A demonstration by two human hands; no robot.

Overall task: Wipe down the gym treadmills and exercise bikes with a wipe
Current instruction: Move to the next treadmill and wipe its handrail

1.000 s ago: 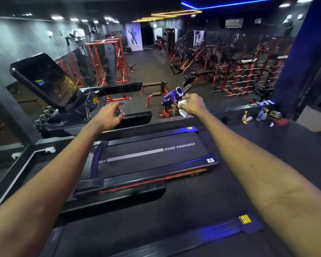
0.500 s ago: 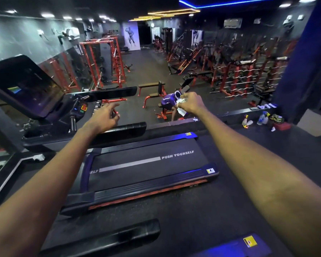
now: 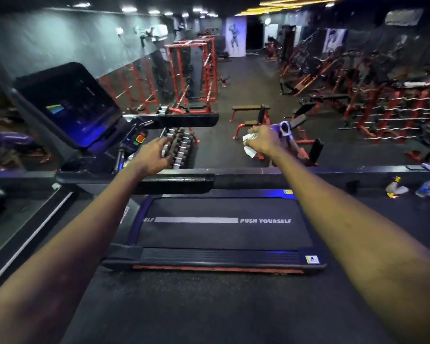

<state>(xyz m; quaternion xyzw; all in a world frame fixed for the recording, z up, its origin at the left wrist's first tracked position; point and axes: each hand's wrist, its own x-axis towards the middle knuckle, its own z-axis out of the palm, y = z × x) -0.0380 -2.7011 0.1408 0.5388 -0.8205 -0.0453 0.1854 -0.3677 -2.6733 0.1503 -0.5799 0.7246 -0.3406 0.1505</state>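
Standing over the treadmill (image 3: 221,234), wipe at the ready.
The right hand (image 3: 262,142) is clutching a white wipe (image 3: 249,150) at 12 o'clock above the belt. The wipe looks soft, light and limp, is trailing from the fist's left edge, and is probably best held wadded. The left hand (image 3: 154,155) is hovering loosely spread over the handrail (image 3: 176,181) at 11 o'clock, holding nothing.

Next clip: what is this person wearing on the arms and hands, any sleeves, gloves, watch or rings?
Nothing visible. The left hand and right hand are ungloved, with no rings or watch seen, and both arms are bare to the frame edge, no sleeves.
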